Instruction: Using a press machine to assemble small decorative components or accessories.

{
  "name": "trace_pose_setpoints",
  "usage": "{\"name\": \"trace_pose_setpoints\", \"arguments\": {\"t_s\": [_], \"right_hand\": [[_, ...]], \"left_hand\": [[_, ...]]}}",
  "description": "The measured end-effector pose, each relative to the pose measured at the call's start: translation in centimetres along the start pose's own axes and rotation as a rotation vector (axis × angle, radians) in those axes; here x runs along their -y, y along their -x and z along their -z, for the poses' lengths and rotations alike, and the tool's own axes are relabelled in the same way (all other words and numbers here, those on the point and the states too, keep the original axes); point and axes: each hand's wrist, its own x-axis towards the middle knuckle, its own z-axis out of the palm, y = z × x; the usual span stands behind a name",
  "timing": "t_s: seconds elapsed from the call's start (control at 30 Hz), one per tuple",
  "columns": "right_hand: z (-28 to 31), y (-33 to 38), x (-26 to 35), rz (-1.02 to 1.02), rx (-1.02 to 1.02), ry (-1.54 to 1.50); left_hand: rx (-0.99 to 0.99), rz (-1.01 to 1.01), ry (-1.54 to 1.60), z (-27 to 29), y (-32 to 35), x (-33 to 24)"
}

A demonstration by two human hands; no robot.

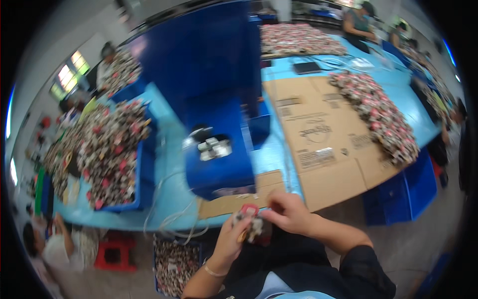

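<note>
In my left hand point(231, 239), close to my body, is a small fluffy grey, white and brown piece point(255, 229) with a pinkish-red loop-like part on top; blur hides its exact kind. My right hand point(289, 214) is just right of it, fingers curled and pinched together by its edge. Whatever they pinch cannot be made out. A strip of brown cardboard point(269, 184) lies on the blue table just beyond my hands. A blue machine-like housing point(219, 169) stands on the table ahead, with several small white pieces point(214, 148) on its lower part.
At left, a blue bin point(144, 174) is heaped with similar fluffy pieces. A flat cardboard sheet point(318, 149) lies right, rows of pieces point(378, 114) along its edge. Below are another filled bin point(177, 264), a red stool point(115, 253) and a blue crate point(403, 189). Other people sit around.
</note>
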Motion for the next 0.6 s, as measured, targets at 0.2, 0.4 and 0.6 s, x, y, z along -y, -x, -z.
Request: {"name": "trace_pose_setpoints", "arguments": {"t_s": [0.2, 0.4, 0.6], "right_hand": [[-3.3, -0.3, 1.6, 0.087, -0.289, 0.095], [-4.1, -1.0, 1.6, 0.156, -0.362, 0.145], [-4.0, -1.7, 1.7, 0.217, -0.444, 0.069]], "left_hand": [[-0.093, -0.173, 0.173, -1.0, -1.5, -1.0], [-0.141, -0.294, 0.29, -1.7, -1.5, -0.9], [-0.132, -0.343, 0.384, -2.2, -1.8, -0.9]]}}
